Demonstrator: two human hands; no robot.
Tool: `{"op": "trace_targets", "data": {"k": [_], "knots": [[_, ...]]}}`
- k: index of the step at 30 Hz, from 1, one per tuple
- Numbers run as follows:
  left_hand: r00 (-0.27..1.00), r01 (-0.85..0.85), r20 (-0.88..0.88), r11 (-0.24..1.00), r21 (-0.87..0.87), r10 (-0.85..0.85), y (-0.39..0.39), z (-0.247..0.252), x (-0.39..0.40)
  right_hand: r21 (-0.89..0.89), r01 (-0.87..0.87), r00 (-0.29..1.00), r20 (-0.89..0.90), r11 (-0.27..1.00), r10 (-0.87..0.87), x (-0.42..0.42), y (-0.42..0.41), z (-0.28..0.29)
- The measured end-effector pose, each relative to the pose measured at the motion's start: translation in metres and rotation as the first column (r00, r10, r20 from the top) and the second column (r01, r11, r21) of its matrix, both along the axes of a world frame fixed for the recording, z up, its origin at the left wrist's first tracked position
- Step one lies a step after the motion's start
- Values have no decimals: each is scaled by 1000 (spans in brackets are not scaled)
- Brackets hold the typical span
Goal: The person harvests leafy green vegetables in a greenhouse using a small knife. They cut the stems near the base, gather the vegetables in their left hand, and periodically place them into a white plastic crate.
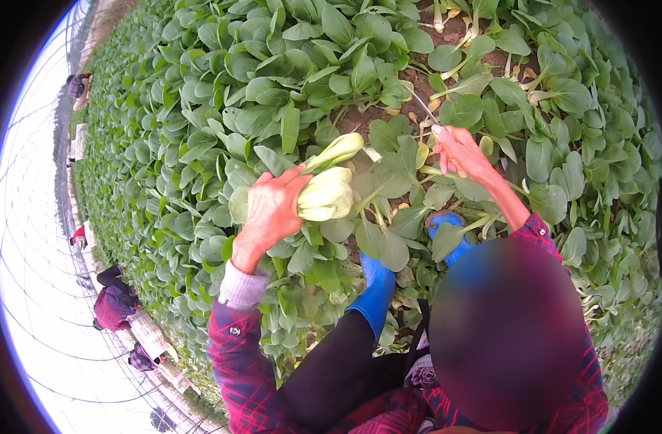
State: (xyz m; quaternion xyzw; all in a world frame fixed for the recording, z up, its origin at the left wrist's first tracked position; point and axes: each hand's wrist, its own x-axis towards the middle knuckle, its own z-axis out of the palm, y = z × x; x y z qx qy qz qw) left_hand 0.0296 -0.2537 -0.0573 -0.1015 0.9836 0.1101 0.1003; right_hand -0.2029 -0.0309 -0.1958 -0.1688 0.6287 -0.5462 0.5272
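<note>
My left hand (275, 203) grips heads of bok choy (326, 195), their pale trimmed bases pointing right and their leaves under the hand. A second, slimmer bok choy stalk (339, 149) lies just above, also against my fingers. To the right, my right hand (462, 154) is closed around the handle of a thin-bladed knife (421, 103). Its blade points up and left, over bare soil and yellowed leaves; most of the handle is hidden by the fingers. Cut bok choy plants (390, 233) lie loose between my two hands.
Dense bok choy (201, 108) grows to the left and ahead. Loose plants (548, 97) lie on soil at the right. Below my hands are my blue boots (377, 282). Other people (114, 306) work along the far left edge, beside pale crates (146, 331), under a hooped frame.
</note>
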Motion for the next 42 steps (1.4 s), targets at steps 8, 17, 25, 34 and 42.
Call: {"op": "trace_targets", "data": {"k": [8, 17, 25, 34, 42], "knots": [[810, -307, 3, 421, 853, 586, 49, 30, 78, -478, 18, 947, 289, 878, 138, 43, -28, 47], [497, 11, 595, -690, 724, 632, 92, -81, 124, -333, -12, 872, 458, 943, 172, 82, -63, 34], [429, 172, 487, -597, 783, 761, 91, -76, 128, -237, -139, 906, 361, 962, 219, 73, -88, 23], [507, 240, 572, -743, 625, 645, 71, -79, 106, -261, -365, 868, 252, 894, 428, 78, -94, 39], [489, 244, 480, -642, 727, 729, 97, -104, 86, -121, -509, 839, 152, 852, 522, 88, -100, 31]]}}
